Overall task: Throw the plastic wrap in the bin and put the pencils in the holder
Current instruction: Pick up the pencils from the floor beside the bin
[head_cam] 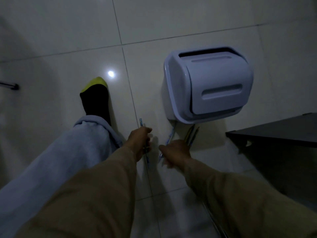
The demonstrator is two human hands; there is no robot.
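- A white swing-lid bin (208, 85) is seen standing on the tiled floor (68, 40); every place below is given relative to it.
- No plastic wrap can be made out anywhere, so that half of the task is judged likely done, though the inside of the bin is hidden.
- The left hand (139, 141) is held near the bin's lower left corner, its fingers (147, 130) curled round a blue pencil (142, 123) whose tip points up past the knuckles.
- The right hand (175, 152) is placed just below the bin, fingers closed on a second blue pencil (169, 136) that slants up toward the bin's base.
- A few more pencils (191, 134), yellow and dark, are found lying on the floor right against the bin's lower edge, beside the right hand.
- No holder is visible; a dark table (274, 133) edge is seen to the bin's lower right.
- The gathering of pencils is judged under way; collecting the rest and placing them all in the holder is left.
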